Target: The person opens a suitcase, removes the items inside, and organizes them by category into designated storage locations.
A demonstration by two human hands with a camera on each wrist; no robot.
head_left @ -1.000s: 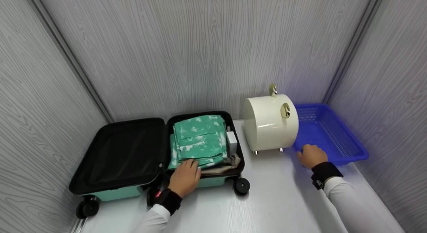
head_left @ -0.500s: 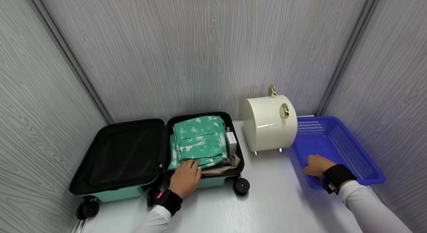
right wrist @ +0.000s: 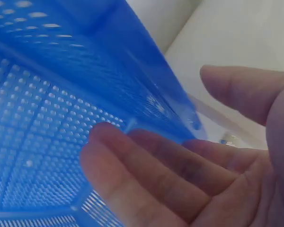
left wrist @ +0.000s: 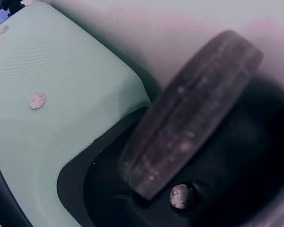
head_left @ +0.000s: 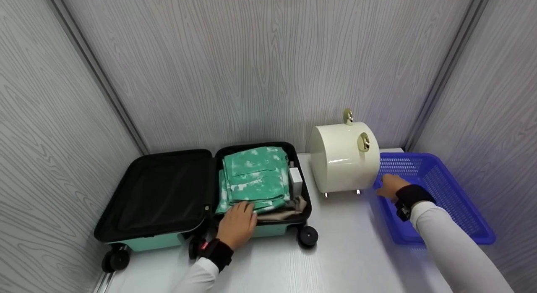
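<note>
The right hand (head_left: pixel 389 186) grips the near-left rim of the blue basket (head_left: pixel 444 192): in the right wrist view its fingers (right wrist: pixel 146 175) lie inside the mesh wall and the thumb (right wrist: pixel 241 90) outside, pinching it. The basket sits at the right edge of the counter (head_left: pixel 352 251), toward the back corner, just beside a cream round case (head_left: pixel 344 162) that stands on small feet.

The left hand (head_left: pixel 237 224) rests with curled fingers on the near edge of the green folded cloths (head_left: pixel 256 177) packed in the open suitcase (head_left: pixel 201 196), which lies flat along the counter's left side, its black lid half open to the left. A white box (head_left: pixel 295 179) is tucked beside the cloths. The left wrist view shows a suitcase wheel (left wrist: pixel 189 113) close up against the mint shell (left wrist: pixel 52 109).
</note>
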